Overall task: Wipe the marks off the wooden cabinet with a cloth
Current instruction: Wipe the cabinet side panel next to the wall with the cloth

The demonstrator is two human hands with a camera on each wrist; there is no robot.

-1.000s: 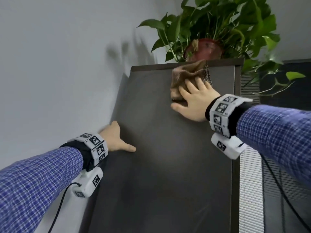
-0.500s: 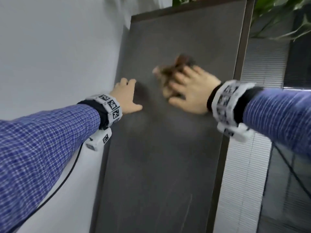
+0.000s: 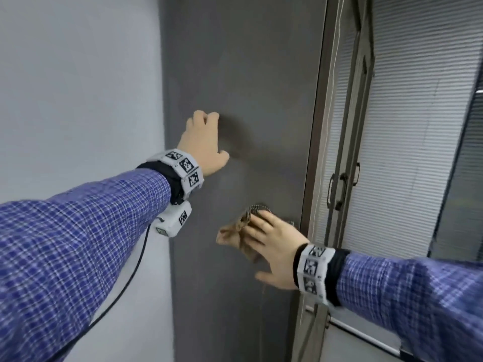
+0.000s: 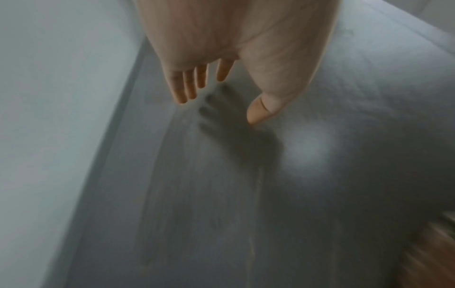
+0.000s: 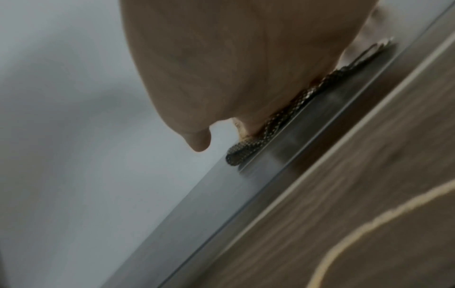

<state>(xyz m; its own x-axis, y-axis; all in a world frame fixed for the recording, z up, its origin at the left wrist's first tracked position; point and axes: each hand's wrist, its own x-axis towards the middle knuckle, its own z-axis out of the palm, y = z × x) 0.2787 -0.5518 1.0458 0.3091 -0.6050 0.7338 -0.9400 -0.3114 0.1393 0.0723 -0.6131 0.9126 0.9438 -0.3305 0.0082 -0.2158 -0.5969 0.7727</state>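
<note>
The wooden cabinet's dark grey-brown side panel [image 3: 248, 74] fills the middle of the head view. My right hand [image 3: 258, 246] presses a crumpled brown cloth [image 3: 235, 235] flat against the panel, low and near its right edge, with straight fingers spread over it. In the right wrist view the cloth [image 5: 270, 124] is squeezed between my palm [image 5: 216, 117] and the panel [image 5: 221, 194]. My left hand [image 3: 209, 137] rests higher up by the panel's left edge, holding nothing. Its thumb touches the surface [image 4: 246, 214] in the left wrist view, fingers [image 4: 189, 85] loose. A faint pale streak [image 4: 256, 191] runs down the panel.
A white wall [image 3: 78, 74] meets the cabinet on the left. To the right stand a window frame with handles [image 3: 339, 189] and closed slatted blinds [image 3: 405, 126]. A black cable [image 3: 125, 278] hangs from my left wrist device. Wooden floor [image 4: 430, 253] shows below.
My right hand has swept the cloth down the panel from the top edge to a low spot. The view has tilted down, so the potted plant is gone. My left hand stays near the panel's left edge.
</note>
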